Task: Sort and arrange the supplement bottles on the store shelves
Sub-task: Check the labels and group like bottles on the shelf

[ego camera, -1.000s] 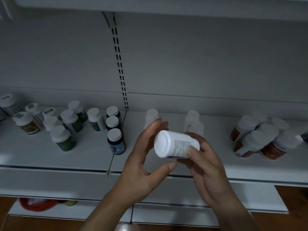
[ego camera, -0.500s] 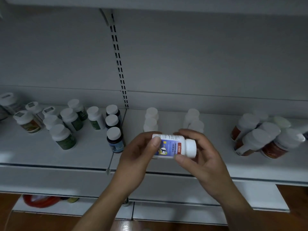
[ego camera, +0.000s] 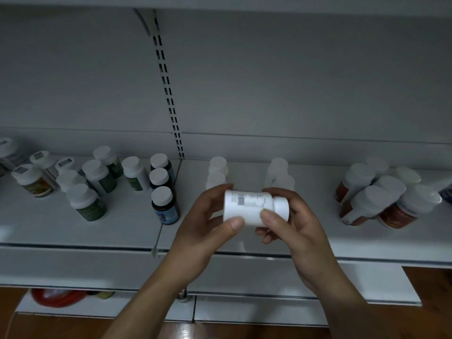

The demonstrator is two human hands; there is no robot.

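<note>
Bottle (ego camera: 247, 209) in left hand (ego camera: 203, 231), right hand (ego camera: 298, 228)

Two bare forearms raised side by side, left hand (ego camera: 200, 228) and right hand (ego camera: 299, 228) both gripping one bottle (ego camera: 247, 204), thumbs in front

Left cluster (ego camera: 99, 176) and right cluster (ego camera: 371, 204) flank perhaps four middle bottles (ego camera: 217, 167) on the shelf (ego camera: 49, 228).

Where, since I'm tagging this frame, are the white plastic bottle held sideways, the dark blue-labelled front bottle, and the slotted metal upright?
white plastic bottle held sideways (ego camera: 247, 206): head view, printed side.
dark blue-labelled front bottle (ego camera: 167, 215): head view, label.
slotted metal upright (ego camera: 168, 94): head view, middle.
</note>
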